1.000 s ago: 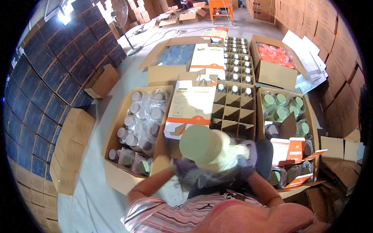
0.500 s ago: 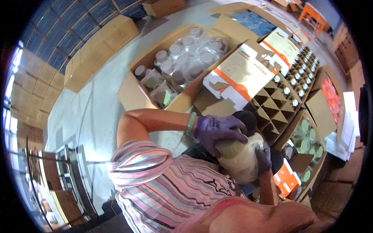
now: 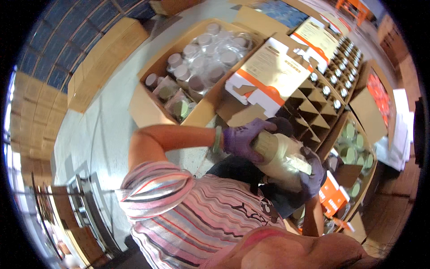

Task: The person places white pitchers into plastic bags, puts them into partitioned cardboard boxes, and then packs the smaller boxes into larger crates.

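Note:
Over my lap, both hands hold a pale, see-through jar (image 3: 282, 168) with a dull green lid (image 3: 267, 147). My left hand (image 3: 244, 140), in a purple glove, is closed around the lid end. My right hand (image 3: 313, 175), gloved too, grips the far side of the body, beside a small whitish patch (image 3: 299, 164) that could be a label or glare. The jar lies tilted, its lid toward my left hand. What fills it cannot be made out.
Ahead stands a carton (image 3: 208, 110) of plastic-wrapped jars. To its right is a divided carton (image 3: 309, 117) with silver-capped bottles in some cells. Green-lidded jars (image 3: 350, 157) fill a box at right, near an orange-and-white box (image 3: 332, 197). Another carton holds red items (image 3: 379, 99).
The jar has turned in my hands, so its lid and side now show more. My right hand has shifted slightly right along the body. The view has also moved a little.

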Action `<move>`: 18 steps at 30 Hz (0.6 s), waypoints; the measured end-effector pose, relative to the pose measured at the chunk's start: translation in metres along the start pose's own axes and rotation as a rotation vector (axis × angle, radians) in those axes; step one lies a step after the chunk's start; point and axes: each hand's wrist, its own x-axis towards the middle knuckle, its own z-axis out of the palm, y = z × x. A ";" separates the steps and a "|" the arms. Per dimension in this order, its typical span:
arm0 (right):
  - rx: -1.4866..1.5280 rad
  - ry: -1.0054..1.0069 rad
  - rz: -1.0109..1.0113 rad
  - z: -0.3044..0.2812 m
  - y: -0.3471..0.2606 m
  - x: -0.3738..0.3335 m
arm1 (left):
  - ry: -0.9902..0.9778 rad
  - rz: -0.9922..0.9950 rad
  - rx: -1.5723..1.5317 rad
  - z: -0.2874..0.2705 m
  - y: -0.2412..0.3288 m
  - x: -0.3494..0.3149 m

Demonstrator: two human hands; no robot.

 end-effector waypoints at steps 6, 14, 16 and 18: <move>-0.169 -0.045 -0.292 -0.017 -0.001 0.012 | 0.154 -0.355 -0.491 0.006 -0.019 0.000; -1.011 -0.392 0.560 -0.069 0.097 -0.017 | 0.420 -0.370 -0.853 -0.027 -0.066 -0.019; -0.596 -0.330 0.197 0.014 0.097 -0.072 | 0.341 -0.373 -0.925 -0.024 -0.076 -0.024; -0.212 -0.818 0.203 0.055 0.030 -0.076 | 0.426 -0.444 -0.897 -0.009 -0.061 -0.021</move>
